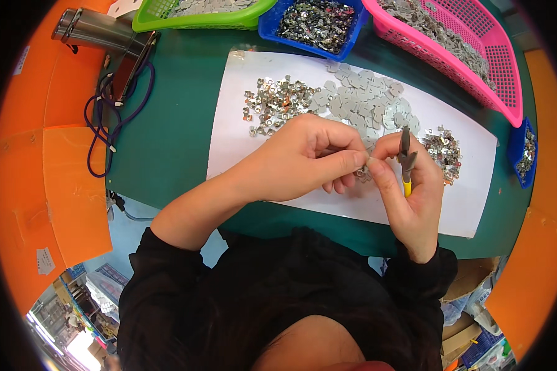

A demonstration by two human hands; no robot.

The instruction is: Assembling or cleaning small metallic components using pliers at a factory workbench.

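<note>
Two hands, left hand (pixel 303 157) pinching a small metal piece (pixel 366 162), right hand (pixel 408 185) gripping pliers (pixel 405 157) (metal-part heaps (pixel 346 102) behind).

— What do we see at the centre?

— Our left hand (pixel 303 157) pinches a small metal piece (pixel 366 162) at its fingertips, touching our right hand (pixel 408 185), which grips yellow-handled pliers (pixel 405 157) with the jaws pointing to twelve o'clock.

— And under the hands?

— A white sheet (pixel 241 117) on the green table (pixel 167 142), with a heap of small metal parts (pixel 275 102) at eleven o'clock and flat grey pieces (pixel 365 102) at twelve.

— Farther out?

— A green basket (pixel 198 18), a blue tray (pixel 315 25) and a pink basket (pixel 464 43) along the top; a purple cable (pixel 105 123) at nine o'clock.
</note>
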